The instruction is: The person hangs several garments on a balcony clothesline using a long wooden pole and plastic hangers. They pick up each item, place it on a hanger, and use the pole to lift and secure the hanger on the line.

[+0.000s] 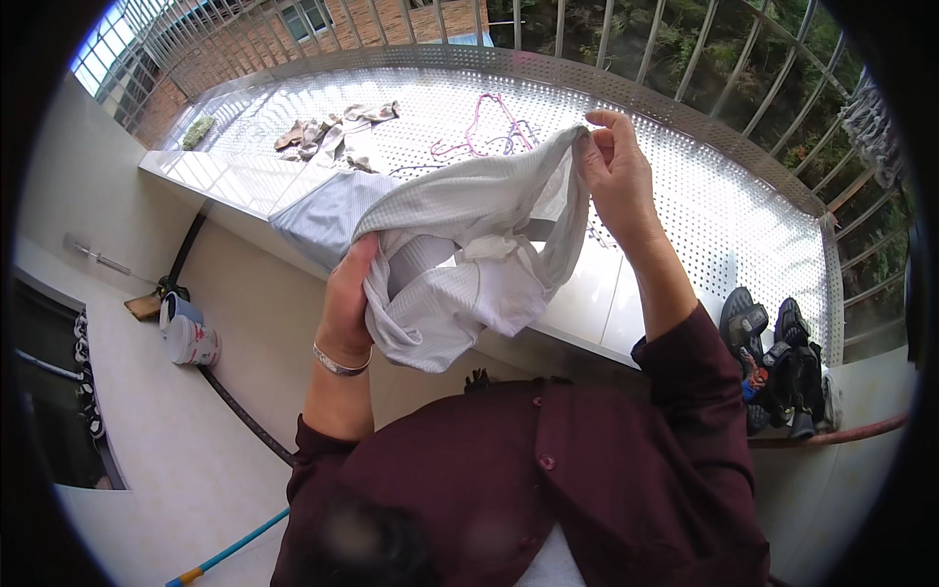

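Between my two hands hangs a pale grey-white garment (pixel 469 210) of thin ribbed cloth, its waist or neck opening spread so the inside shows. My left hand (pixel 349 293), with a silver bangle at the wrist, is closed on the near left edge of the cloth. Higher up and to the right, my right hand (pixel 618 176) pinches the far edge between thumb and fingers. A smoother grey-blue part (pixel 328 215) of the cloth trails left over the ledge. Which kind of garment it is, I cannot tell.
Beyond lies a perforated metal ledge (pixel 685 186) with crumpled cloths (pixel 337 135), pink and purple hangers (pixel 479 132) and a green scrubber (pixel 198 132). Metal bars (pixel 675 49) fence it. Dark sandals (pixel 782 362) stand at right. Buckets (pixel 193 340), a black hose (pixel 245 416) and a blue pole (pixel 240 545) are left.
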{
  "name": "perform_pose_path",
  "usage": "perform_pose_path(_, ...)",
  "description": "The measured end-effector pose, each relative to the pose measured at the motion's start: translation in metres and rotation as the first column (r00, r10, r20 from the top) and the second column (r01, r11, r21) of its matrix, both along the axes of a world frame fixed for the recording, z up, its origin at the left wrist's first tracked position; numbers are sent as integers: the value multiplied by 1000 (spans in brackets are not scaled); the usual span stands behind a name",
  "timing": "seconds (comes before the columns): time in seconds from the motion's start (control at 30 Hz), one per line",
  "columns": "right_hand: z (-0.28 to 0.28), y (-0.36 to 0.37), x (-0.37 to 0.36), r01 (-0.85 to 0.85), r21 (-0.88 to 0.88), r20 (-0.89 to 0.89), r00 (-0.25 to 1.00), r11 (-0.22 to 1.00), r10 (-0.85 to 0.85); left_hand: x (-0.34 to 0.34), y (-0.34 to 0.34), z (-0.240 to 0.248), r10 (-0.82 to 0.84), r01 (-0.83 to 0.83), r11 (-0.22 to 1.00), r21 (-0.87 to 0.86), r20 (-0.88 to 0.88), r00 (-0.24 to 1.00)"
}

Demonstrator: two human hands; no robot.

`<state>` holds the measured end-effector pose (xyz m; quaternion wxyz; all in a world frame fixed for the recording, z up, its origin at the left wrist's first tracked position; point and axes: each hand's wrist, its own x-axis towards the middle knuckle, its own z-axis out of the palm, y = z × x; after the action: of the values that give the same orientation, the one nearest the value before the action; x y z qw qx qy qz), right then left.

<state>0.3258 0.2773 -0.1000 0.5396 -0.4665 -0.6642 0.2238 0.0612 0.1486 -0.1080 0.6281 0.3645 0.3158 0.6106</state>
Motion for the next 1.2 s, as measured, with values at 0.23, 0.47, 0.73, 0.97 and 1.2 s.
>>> perform_pose_path(0.23, -16, -40, -44, -482, -467, 244, 735, 741, 632, 5, -5, 9, -22, 23, 1000, -13, 29, 999)
perform_pose_path(0.47, -33, -54, -78, -723, -484, -386, 682, 493, 621, 10, -16, 16, 64, -65, 998, 17, 42, 997)
perform_pose_path(0.73, -25, -48, -84, -859, -434, -736, 512, 272, 443, -11, -24, 12, -292, 248, 947, 204, 221, 931)
perform_pose_path(0.97, 4, -59, -65, -884, -249, -774, 428, 396, 467, -36, -35, 23, -181, 152, 961, 233, 110, 977)
perform_pose_path(1.2, 35, -28, -20, -747, 36, -844, 333, 663, 420, -41, -40, 42, 196, -142, 929, 342, -130, 972)
